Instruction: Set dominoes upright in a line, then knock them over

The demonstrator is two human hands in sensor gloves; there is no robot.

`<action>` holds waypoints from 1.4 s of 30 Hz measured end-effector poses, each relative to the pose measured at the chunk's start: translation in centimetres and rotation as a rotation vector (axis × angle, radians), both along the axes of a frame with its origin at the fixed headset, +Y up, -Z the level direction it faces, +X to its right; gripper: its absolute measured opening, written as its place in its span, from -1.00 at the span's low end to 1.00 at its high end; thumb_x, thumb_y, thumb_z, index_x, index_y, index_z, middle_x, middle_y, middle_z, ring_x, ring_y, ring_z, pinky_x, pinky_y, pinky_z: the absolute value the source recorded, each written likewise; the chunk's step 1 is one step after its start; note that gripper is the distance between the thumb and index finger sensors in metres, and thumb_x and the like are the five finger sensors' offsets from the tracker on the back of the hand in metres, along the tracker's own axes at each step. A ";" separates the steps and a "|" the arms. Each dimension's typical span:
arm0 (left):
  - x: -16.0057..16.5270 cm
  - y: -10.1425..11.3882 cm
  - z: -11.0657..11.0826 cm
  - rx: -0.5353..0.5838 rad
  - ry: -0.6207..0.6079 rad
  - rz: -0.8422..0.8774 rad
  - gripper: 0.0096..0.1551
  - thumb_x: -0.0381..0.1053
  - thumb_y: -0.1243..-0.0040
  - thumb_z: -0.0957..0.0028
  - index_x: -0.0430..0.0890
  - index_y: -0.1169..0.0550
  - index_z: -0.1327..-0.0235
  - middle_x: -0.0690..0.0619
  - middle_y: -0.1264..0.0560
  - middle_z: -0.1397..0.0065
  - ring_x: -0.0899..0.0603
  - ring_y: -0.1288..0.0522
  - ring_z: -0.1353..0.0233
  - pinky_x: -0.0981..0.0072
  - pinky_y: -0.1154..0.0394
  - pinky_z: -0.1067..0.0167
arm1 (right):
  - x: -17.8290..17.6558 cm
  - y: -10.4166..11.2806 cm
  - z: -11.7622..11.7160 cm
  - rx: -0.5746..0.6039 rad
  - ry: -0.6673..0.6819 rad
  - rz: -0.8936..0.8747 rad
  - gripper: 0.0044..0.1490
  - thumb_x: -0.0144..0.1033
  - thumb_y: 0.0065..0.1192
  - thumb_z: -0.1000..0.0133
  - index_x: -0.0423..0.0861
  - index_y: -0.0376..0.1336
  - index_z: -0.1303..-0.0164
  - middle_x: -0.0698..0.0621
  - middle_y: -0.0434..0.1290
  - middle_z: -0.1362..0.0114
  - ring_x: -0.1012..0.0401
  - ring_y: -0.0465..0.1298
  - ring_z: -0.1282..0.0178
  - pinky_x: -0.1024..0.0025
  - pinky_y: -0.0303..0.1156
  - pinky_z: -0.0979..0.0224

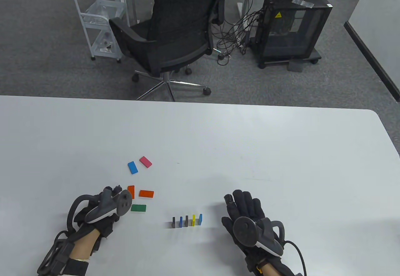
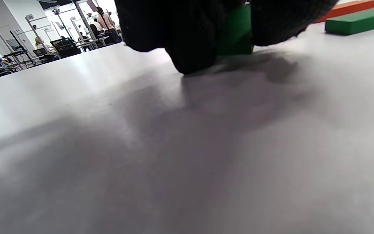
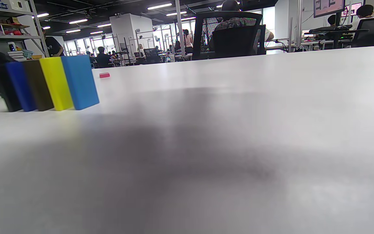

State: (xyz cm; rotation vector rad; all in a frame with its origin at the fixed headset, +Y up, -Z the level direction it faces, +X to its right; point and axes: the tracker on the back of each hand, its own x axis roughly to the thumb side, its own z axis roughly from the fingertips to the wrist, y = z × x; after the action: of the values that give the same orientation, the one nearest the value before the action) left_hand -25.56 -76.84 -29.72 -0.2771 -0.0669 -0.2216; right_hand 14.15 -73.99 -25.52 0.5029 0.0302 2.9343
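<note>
While five dominoes [image 1: 187, 220] stand in a row just left of the flat, relaxed right hand [image 1: 247, 218], the left hand [image 1: 104, 209] curls down beside loose flat ones. Only its wrist view shows a green domino [image 2: 235, 32] pinched under the fingers [image 2: 187, 35]. Beyond the table [image 1: 281, 151] stands a chair [image 1: 175, 35].

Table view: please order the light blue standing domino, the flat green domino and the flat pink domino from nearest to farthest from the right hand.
1. Light blue standing domino, right end of the upright row, just left of the right hand.
2. Flat green domino, left of the row.
3. Flat pink domino, far left, farther back.
</note>
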 end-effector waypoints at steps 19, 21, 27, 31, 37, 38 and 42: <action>-0.4 1.6 1.0 0.119 -0.015 0.104 -0.38 0.15 -0.11 -0.34 -0.22 -0.48 -0.49 -0.14 -0.63 -0.38 -0.01 -0.72 -0.25 0.21 -0.59 -0.37 | 0.0 0.2 0.1 0.009 -0.002 -0.005 -0.11 0.08 -0.29 -0.26 -0.07 -0.10 -0.79 -0.15 -0.23 -0.78 -0.13 -0.15 -0.77 -0.04 -0.27 -0.72; 0.1 2.2 1.3 0.144 -0.043 0.107 -0.38 0.15 -0.11 -0.34 -0.21 -0.48 -0.49 -0.13 -0.63 -0.39 -0.01 -0.72 -0.25 0.21 -0.59 -0.37 | 0.0 0.2 0.1 0.010 -0.003 -0.006 -0.11 0.08 -0.29 -0.26 -0.07 -0.10 -0.79 -0.15 -0.23 -0.78 -0.13 -0.14 -0.77 -0.04 -0.27 -0.72; 2.8 3.4 2.7 0.163 -0.186 0.189 -0.39 0.14 -0.12 -0.35 -0.20 -0.47 -0.51 -0.11 -0.65 -0.41 -0.01 -0.73 -0.27 0.20 -0.59 -0.36 | 0.2 0.3 0.1 0.019 -0.010 -0.011 -0.11 0.08 -0.29 -0.26 -0.07 -0.10 -0.79 -0.15 -0.23 -0.78 -0.13 -0.14 -0.77 -0.04 -0.27 -0.72; 4.6 3.4 3.5 0.133 -0.291 0.275 -0.39 0.14 -0.12 -0.35 -0.19 -0.47 -0.52 -0.07 -0.67 -0.41 -0.01 -0.73 -0.27 0.20 -0.58 -0.35 | 0.2 0.2 0.1 0.018 -0.008 -0.012 -0.11 0.08 -0.29 -0.26 -0.07 -0.10 -0.79 -0.15 -0.23 -0.78 -0.13 -0.14 -0.77 -0.04 -0.27 -0.72; 7.4 2.7 4.4 0.073 -0.421 0.334 -0.39 0.14 -0.12 -0.36 -0.19 -0.46 -0.54 -0.07 -0.66 -0.42 0.00 -0.72 -0.28 0.19 -0.58 -0.36 | 0.2 0.3 0.1 0.017 -0.009 -0.012 -0.11 0.08 -0.29 -0.26 -0.07 -0.10 -0.79 -0.15 -0.23 -0.78 -0.13 -0.14 -0.77 -0.04 -0.27 -0.72; 7.8 2.6 4.5 0.067 -0.435 0.332 -0.38 0.14 -0.11 -0.36 -0.19 -0.46 -0.54 -0.07 -0.66 -0.42 -0.01 -0.72 -0.28 0.19 -0.58 -0.36 | 0.2 0.3 0.1 0.017 -0.010 -0.013 -0.11 0.08 -0.29 -0.26 -0.07 -0.10 -0.79 -0.15 -0.23 -0.78 -0.13 -0.14 -0.77 -0.04 -0.27 -0.72; 9.3 2.0 4.3 0.040 -0.469 0.321 -0.38 0.13 -0.11 -0.37 -0.19 -0.45 -0.55 -0.07 -0.66 -0.42 -0.01 -0.72 -0.28 0.19 -0.58 -0.36 | 0.2 0.3 0.1 0.014 -0.012 -0.010 -0.11 0.08 -0.29 -0.26 -0.08 -0.10 -0.79 -0.15 -0.23 -0.78 -0.13 -0.14 -0.77 -0.04 -0.27 -0.72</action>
State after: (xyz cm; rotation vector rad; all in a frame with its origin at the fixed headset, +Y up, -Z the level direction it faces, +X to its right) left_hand -16.24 -74.84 -25.38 -0.1669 -0.5664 0.0354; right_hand 14.38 -73.71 -25.42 0.4862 0.0062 2.9291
